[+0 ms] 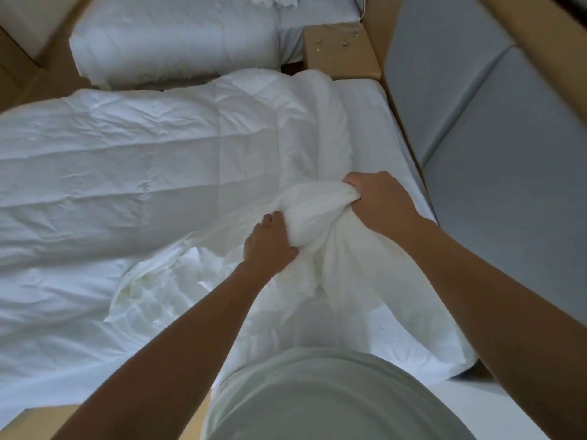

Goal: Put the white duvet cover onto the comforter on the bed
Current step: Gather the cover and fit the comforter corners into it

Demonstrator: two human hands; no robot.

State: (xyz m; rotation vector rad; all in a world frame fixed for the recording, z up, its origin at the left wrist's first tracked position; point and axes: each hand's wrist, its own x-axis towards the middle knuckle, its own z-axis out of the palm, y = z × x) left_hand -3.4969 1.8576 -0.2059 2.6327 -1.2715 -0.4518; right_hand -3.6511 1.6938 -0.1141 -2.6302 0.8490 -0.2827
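Two hands work at the near right side of the bed [371,128]. Our left hand [270,246] and our right hand [378,201] each have their fingers curled tight round the same bunched wad of the white duvet cover [317,211]. Its loose, crumpled folds spill down and left toward our grey shirt [317,401], and our two forearms cross over part of them. Beneath and to the left, one quilted comforter [127,160] lies spread across the bed, with its right edge heaped into a ridge. The bunch in our grip hides the part of the comforter under it. Farther off stands one wooden nightstand [341,55] bearing a few bits too small to tell. Left of that is one second bed [174,42] in white bedding. Along the right run two grey padded panels [476,115].
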